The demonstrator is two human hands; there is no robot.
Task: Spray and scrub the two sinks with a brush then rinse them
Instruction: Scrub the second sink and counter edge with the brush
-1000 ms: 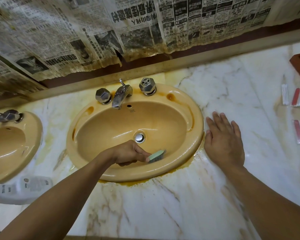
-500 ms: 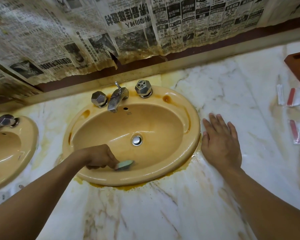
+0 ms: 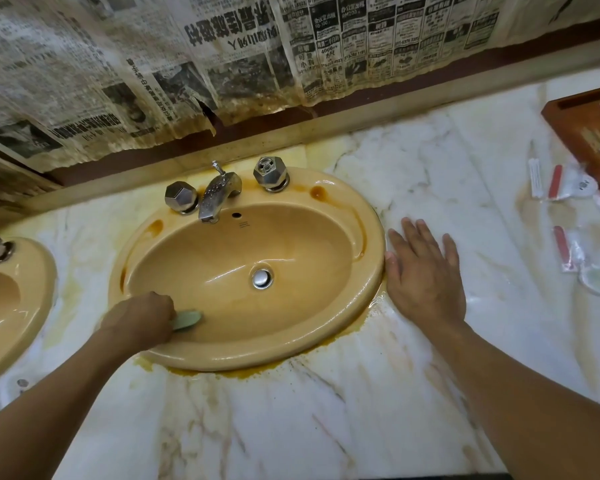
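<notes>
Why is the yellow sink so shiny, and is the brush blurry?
Head view: light bounces off the glossy sink as white streaks, strongest on the rim and beside the drain. Head view: the brush gripped in the left hand looks slightly smeared, probably motion blur. Head view: the right hand casts only a faint shadow on the marble counter.

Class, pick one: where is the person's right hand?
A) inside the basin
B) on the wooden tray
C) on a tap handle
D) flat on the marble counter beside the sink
D: the right hand lies flat, fingers straight, on the marble counter just right of the sink.
</notes>
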